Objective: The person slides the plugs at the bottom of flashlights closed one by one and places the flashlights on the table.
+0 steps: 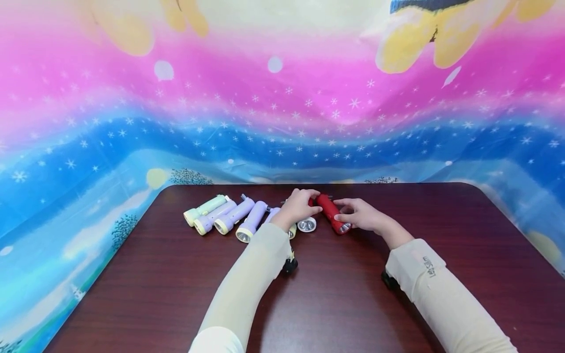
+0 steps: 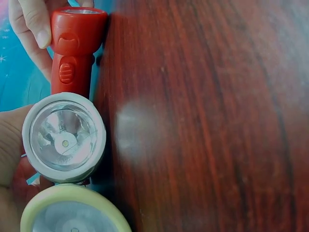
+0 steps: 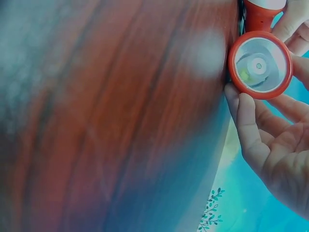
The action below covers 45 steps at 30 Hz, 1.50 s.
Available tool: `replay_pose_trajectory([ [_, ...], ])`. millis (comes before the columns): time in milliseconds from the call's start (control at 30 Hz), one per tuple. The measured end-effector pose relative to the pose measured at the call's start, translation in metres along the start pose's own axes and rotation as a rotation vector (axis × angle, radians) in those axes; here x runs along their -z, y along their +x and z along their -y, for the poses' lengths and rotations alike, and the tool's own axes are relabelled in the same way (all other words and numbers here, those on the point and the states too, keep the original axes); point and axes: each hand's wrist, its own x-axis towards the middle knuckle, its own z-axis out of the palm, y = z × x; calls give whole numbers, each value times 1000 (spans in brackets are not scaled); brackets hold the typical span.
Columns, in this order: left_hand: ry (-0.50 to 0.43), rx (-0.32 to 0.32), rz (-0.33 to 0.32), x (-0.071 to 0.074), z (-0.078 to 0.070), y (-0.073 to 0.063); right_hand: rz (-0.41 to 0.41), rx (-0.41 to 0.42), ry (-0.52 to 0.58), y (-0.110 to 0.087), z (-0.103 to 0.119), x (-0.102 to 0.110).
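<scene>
A red flashlight (image 1: 328,208) lies at the right end of a row, its lens toward me. My right hand (image 1: 364,215) holds it from the right side, thumb near its head and fingers along its body. In the right wrist view, fingertips (image 3: 247,106) meet the underside of its red rim. Left of it lies a second flashlight with a white rim (image 2: 29,125) and red body. My left hand (image 1: 297,208) reaches over from above and grips that body, partly hiding it. A yellow-rimmed flashlight (image 2: 36,203) lies close beside it, mostly covered by the left wrist in the head view.
Several purple flashlights (image 1: 251,220) with pale yellow rims and a light green one (image 1: 205,208) lie in the row on the left. The dark wooden table (image 1: 331,294) has its back edge just behind them, against a printed cloth (image 1: 265,142).
</scene>
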Motion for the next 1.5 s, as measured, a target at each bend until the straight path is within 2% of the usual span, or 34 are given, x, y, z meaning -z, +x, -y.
replay_pose_trajectory([
  [200, 17, -25, -35, -3, 3, 0, -20, 19, -11, -1, 2, -3],
  [633, -17, -91, -101, -4, 3, -3, -30, -28, 46, -6, 5, -5],
  [900, -148, -109, -159, 2, -6, -8, -88, -12, 112, -10, 8, -3],
  [1133, -224, -163, -190, 2, -10, -8, -125, -5, 189, -13, 12, -4],
  [1267, -317, -180, -227, 4, -11, -7, -147, 0, 200, -17, 16, -3],
  [1500, -431, -136, -328, 13, -12, -12, -188, 52, 222, -20, 32, -11],
])
